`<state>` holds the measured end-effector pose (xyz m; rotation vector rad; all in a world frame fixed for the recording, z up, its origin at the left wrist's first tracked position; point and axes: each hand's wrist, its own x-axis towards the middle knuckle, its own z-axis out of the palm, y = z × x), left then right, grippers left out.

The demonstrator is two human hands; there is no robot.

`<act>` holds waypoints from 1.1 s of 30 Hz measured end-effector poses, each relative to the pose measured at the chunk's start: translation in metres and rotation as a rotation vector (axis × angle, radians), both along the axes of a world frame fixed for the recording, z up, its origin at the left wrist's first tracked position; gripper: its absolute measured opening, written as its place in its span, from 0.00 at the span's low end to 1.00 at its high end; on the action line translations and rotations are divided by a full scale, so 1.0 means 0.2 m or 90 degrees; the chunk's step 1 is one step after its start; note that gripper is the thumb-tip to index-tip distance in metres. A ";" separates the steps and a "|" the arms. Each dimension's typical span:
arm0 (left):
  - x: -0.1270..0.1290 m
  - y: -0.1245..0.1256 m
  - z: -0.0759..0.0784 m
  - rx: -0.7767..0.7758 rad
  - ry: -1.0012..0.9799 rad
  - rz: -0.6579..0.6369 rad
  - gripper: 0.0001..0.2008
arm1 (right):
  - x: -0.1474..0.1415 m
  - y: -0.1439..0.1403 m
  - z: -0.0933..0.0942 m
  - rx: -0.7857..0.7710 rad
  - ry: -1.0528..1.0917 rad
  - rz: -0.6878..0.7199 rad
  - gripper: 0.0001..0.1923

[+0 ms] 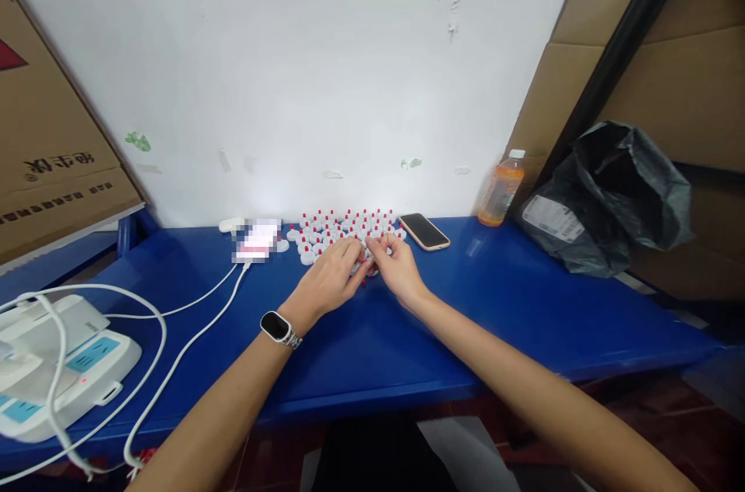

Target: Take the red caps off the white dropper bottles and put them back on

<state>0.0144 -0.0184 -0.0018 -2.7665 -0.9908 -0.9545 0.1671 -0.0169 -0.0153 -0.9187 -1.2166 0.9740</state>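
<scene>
Many small white caps with red tips [317, 230] stand in a cluster on the blue table [372, 360], near the wall. My left hand [334, 275], with a watch [275, 327] on its wrist, is at the front of the cluster, fingers bent together. Against it, fingertip to fingertip, my right hand [396, 267] pinches. Whatever lies between the fingers is mostly hidden; I cannot make out what it is. A red tip [364, 283] shows just below the hands.
Right of the caps lies a phone [426, 232]; a plugged-in one [256, 240] is at left. A bottle of orange drink [501, 188] and a black plastic bag [605, 201] stand at right. White cables run from a power strip [110, 368]. Cardboard [52, 119] leans at left.
</scene>
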 end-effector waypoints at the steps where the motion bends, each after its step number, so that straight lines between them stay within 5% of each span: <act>1: -0.01 0.01 0.00 -0.001 -0.003 0.007 0.09 | -0.02 0.00 0.01 -0.001 0.003 0.015 0.26; 6: -0.05 0.03 0.01 -0.012 -0.038 0.022 0.13 | -0.03 -0.02 0.02 0.019 -0.034 0.080 0.23; 11: -0.03 0.01 0.00 -0.094 -0.105 -0.062 0.13 | 0.00 -0.06 -0.02 0.059 -0.061 0.178 0.18; 21: 0.03 0.00 -0.01 -0.293 -0.329 -0.054 0.20 | 0.04 -0.14 0.06 0.184 -0.329 0.033 0.10; 33: 0.06 0.02 -0.03 -0.359 -0.424 -0.034 0.22 | 0.01 -0.14 0.06 0.224 -0.388 -0.037 0.09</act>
